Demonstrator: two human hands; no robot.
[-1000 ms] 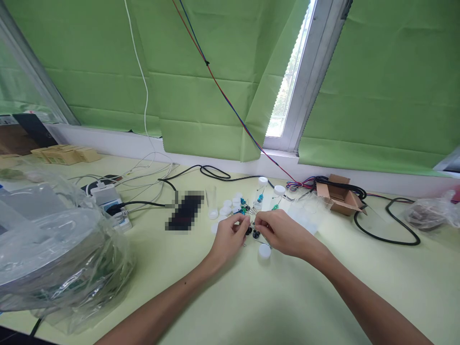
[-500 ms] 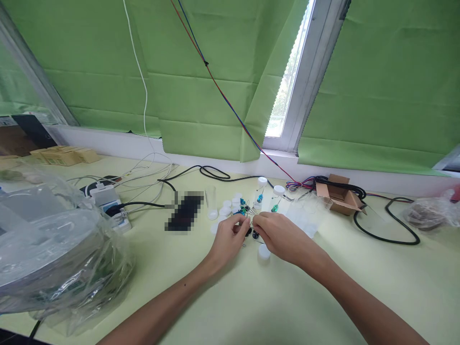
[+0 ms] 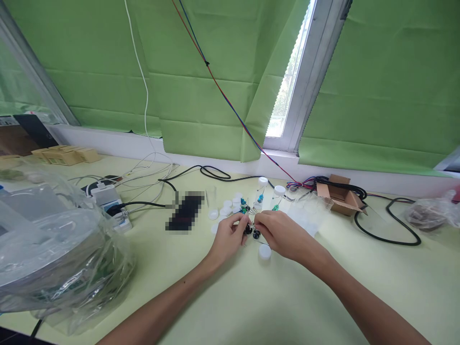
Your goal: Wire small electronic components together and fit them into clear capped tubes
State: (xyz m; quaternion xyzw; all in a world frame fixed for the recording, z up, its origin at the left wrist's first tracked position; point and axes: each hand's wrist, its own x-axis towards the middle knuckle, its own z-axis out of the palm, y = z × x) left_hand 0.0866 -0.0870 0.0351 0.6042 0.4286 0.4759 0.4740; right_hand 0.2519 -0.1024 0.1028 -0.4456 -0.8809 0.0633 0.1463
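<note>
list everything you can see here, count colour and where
table: one, pale yellow-green, whole foreground
small parts: a cluster, black and blue-green with thin wire legs, between the fingertips of both hands
caps: several, white, around the parts
tubes: a few, clear, behind the hands
cardboard box: one, brown, right rear
black cable: one, looped beside the box
plastic-wrapped bundle: one, clear, left
blinds: green, across the window
left hand: pinching at the parts
right hand: pinching at the parts
</note>
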